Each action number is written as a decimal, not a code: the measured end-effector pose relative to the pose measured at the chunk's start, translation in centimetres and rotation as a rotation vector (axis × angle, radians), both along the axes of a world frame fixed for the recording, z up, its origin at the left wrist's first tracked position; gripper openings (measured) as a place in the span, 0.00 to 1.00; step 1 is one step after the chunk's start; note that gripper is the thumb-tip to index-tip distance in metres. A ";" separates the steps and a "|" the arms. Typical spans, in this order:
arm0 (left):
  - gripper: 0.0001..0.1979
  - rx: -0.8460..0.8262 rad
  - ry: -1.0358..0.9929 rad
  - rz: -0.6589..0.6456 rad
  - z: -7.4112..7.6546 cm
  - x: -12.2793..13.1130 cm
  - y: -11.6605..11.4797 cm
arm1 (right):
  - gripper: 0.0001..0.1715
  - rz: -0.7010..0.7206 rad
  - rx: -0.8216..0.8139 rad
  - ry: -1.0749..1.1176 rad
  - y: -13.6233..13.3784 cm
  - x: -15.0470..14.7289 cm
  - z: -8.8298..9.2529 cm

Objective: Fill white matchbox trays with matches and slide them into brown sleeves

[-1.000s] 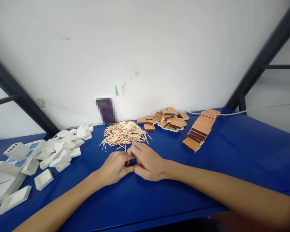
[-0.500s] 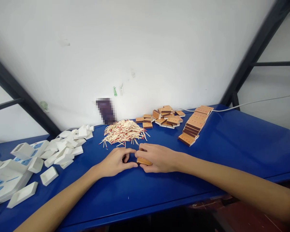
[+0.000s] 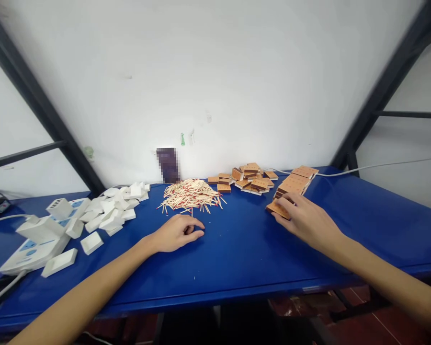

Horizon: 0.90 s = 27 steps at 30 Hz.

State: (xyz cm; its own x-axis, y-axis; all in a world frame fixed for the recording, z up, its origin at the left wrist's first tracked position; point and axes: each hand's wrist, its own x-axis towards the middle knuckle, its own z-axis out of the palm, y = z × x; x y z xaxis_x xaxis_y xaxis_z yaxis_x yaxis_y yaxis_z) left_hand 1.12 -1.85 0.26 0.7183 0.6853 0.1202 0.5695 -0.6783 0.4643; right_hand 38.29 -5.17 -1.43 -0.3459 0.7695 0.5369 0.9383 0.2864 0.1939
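My right hand is at the near end of a slanting row of orange-brown matchboxes, its fingers closed on a matchbox there. The hand hides part of that box and the row's near boxes. My left hand rests on the blue table, holding nothing, with its thumb and forefinger apart and the other fingers curled. Just beyond it lies a heap of loose red-tipped matches.
Orange matchbox covers are piled near the wall. White inner trays lie heaped at left, beside a white power strip with plugs. A blurred dark rectangle leans at the wall. A white cable runs at right.
My right hand has carried the matchbox from beside my left hand rightward to the row's near end. My left hand stays near its place, and the view has shifted slightly.
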 end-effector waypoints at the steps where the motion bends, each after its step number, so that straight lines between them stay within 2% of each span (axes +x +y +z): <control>1: 0.15 0.022 0.009 0.007 0.0 -0.2 -0.3 | 0.11 -0.007 0.027 -0.026 0.0 0.1 -0.5; 4: 0.15 0.083 0.060 0.038 -0.2 -1.1 -1.6 | 0.14 -0.036 0.086 -0.099 0.0 0.0 -1.2; 9: 0.16 0.255 0.185 0.165 -0.3 -4.0 -3.5 | 0.17 -0.024 0.095 -0.164 0.4 -0.3 -0.8; 15: 0.18 0.729 0.427 0.579 1.4 -11.0 -3.0 | 0.17 0.048 0.085 -0.133 1.0 -1.8 -0.2; 18: 0.20 0.822 0.574 0.736 2.2 -13.6 -2.7 | 0.18 0.066 0.088 -0.137 1.5 -3.5 0.7; 22: 0.20 0.796 0.668 0.719 2.2 -14.8 -3.1 | 0.17 0.004 0.011 -0.182 3.3 -5.4 2.7; 24: 0.18 0.782 0.654 0.689 1.9 -14.9 -3.3 | 0.17 -0.088 -0.038 -0.212 4.5 -5.8 3.6; 27: 0.17 0.786 0.598 0.665 1.3 -14.8 -3.4 | 0.19 -0.210 -0.201 -0.229 6.4 -5.9 4.7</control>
State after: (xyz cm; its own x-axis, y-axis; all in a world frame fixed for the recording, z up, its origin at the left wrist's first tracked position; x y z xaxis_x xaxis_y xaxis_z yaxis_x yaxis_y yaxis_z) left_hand -13.68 -5.24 1.60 0.3344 0.8331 0.4405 0.9021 -0.1477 -0.4055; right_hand 32.36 1.18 3.26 -0.2625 0.9187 0.2952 0.9195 0.1454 0.3651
